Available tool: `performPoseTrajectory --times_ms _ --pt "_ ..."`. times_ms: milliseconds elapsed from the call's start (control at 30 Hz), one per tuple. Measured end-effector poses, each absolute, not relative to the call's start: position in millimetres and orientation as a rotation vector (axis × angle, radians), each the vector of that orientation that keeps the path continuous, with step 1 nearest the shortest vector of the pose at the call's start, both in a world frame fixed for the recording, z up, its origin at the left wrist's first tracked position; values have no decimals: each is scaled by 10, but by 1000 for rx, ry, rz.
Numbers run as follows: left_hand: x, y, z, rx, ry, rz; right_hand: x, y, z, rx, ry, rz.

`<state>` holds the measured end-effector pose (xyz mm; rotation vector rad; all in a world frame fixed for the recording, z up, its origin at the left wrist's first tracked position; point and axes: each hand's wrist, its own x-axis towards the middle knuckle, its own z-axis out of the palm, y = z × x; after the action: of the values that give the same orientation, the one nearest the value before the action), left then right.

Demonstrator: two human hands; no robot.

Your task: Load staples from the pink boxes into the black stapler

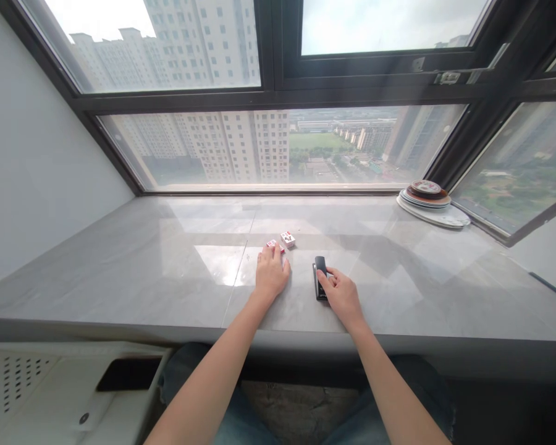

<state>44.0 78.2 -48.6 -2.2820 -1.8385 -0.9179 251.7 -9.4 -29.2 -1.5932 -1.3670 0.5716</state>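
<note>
My left hand [271, 272] is over the windowsill with its fingers stretched forward and the thumb apart. Its fingertips touch a small red-and-white box [282, 248], which they partly cover. Just beyond and to the right sits a second small white box [288, 239] with red and dark print. My right hand [341, 295] grips a black stapler [320, 264] from its right side, thumb on top. The stapler lies on the sill, its long side pointing toward the window, and the fingers hide part of it.
The grey tiled sill [167, 278] ends at a front edge above my knees. Stacked plates [433, 210] stand in the far right corner by the window frame [269, 99]. Below at left is a white plastic surface [50, 408] with a dark phone-like slab [128, 374] on it.
</note>
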Motion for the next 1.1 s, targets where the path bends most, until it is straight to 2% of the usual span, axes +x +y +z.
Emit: performPoseTrajectory --times_ms 167,333,600,933,1100 --pt "493 463 -493 -2210 -2018 -980 2523 -88 -315 -1591 -1363 576" --pt "756 599 -482 -2209 -2127 -1010 2525 -85 -319 -1590 -1362 567" --pt "930 969 -558 -2185 -2074 -982 2524 -99 -305 -1590 -1348 570" --pt "234 890 -446 -2315 -1949 -942 2531 -111 -277 -1595 -1353 596" --pt "506 950 -385 -2372 -1819 -959 2522 -105 -292 -1596 -1361 579"
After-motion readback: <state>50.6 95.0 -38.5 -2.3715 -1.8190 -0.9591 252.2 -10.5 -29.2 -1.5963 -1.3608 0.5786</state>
